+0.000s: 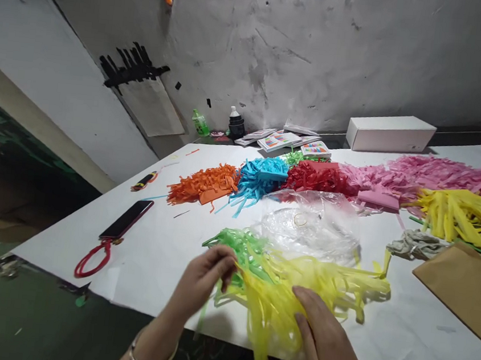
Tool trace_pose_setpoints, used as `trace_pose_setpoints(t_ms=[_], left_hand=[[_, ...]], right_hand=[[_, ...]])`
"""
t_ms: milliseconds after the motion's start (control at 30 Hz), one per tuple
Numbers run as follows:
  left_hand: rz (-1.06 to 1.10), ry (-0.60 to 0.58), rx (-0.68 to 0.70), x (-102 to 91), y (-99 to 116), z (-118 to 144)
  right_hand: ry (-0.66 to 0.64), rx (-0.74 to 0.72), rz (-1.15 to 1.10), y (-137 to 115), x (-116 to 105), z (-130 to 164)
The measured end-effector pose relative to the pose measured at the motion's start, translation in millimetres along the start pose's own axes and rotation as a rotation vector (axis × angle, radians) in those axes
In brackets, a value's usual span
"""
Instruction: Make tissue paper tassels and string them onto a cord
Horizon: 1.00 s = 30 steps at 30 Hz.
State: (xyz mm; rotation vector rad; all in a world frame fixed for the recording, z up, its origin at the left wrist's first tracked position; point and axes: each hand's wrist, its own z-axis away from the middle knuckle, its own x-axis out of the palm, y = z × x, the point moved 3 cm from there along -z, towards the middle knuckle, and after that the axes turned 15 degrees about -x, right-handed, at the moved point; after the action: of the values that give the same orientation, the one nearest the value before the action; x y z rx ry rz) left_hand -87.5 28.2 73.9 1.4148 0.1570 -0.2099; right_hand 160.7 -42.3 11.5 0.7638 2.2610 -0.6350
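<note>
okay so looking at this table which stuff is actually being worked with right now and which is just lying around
In hand:
left hand pinching the yellow paper strips
right hand flat on the same strips
green paper strips mixed in

Lying about:
clear plastic bag
orange strips, blue strips, red strips, pink strips
phone
white box
brown envelope

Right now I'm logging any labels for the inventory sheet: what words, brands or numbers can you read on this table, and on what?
None can be read.
White box: a faint mark on its front, too small to read.
Colour-printed booklets: only coloured bars show, any text is blurred.
Dark bottle and green bottle: labels too small.
Phone: dark, nothing on it.
</note>
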Motion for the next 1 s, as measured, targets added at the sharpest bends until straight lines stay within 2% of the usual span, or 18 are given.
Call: trace_pose_setpoints(t_ms=[67, 133, 200, 267, 300, 333, 367, 433, 467, 500, 567, 667, 767, 833, 900, 933, 1000], left_hand=[[-0.122, 0.225, 0.036, -36.0, 10.7, -22.8], [-0.191, 0.409, 0.091, -60.0, 20.1, -38.8], [-0.331, 0.582, 0.233, -62.4, 27.7, -41.5], [-0.520, 0.626, 0.450, -36.6, 30.1, -30.9], [-0.574, 0.523, 0.555, -14.3, 27.8, -22.8], [-0.608, 0.343, 0.632, 11.8, 23.1, -13.7], [-0.645, 0.117, 0.683, 39.8, 16.4, -4.0], [-0.764, -0.323, 0.664, 90.2, -1.8, 13.4], [-0.828, -0.422, 0.618, 107.4, -10.4, 18.5], [-0.893, -0.472, 0.559, 119.2, -18.3, 20.6], [-0.998, -0.452, 0.445, 128.2, -29.9, 18.1], [-1.089, -0.385, 0.344, 122.4, -37.3, 10.2], [-1.146, -0.385, 0.327, 116.9, -37.5, 9.0], [-1.149, -0.379, 0.355, 117.5, -36.5, 10.8], [-1.130, -0.376, 0.397, 119.6, -35.8, 11.6], [-1.125, -0.384, 0.416, 120.3, -35.7, 10.9], [-1.125, -0.412, 0.441, 118.6, -35.2, 6.8]], right_hand=[[-0.028, -0.004, 0.200, 12.7, 13.1, 5.4], [-0.069, -0.029, 0.347, 25.2, 24.1, 15.2], [-0.111, -0.072, 0.417, 33.5, 29.9, 25.8], [-0.107, -0.106, 0.441, 34.7, 28.8, 33.2], [-0.102, -0.116, 0.440, 32.8, 26.7, 34.9], [-0.103, -0.128, 0.431, 29.6, 24.5, 35.3], [-0.111, -0.144, 0.413, 25.8, 22.4, 34.7], [-0.126, -0.186, 0.378, 19.8, 18.8, 33.2], [-0.126, -0.196, 0.381, 19.5, 17.0, 33.7], [-0.118, -0.196, 0.409, 21.7, 14.5, 35.8], [-0.099, -0.147, 0.528, 33.6, 6.7, 45.9], [-0.114, -0.002, 0.690, 58.8, -14.4, 71.3], [-0.085, 0.236, 0.745, 72.1, -45.7, 89.9], [-0.013, 0.325, 0.765, 67.1, -64.6, 87.2], [0.030, 0.229, 0.683, 54.2, -72.8, 70.8], [0.020, 0.114, 0.588, 47.0, -71.8, 60.1], [-0.102, -0.135, 0.383, 36.0, -61.3, 42.2]])
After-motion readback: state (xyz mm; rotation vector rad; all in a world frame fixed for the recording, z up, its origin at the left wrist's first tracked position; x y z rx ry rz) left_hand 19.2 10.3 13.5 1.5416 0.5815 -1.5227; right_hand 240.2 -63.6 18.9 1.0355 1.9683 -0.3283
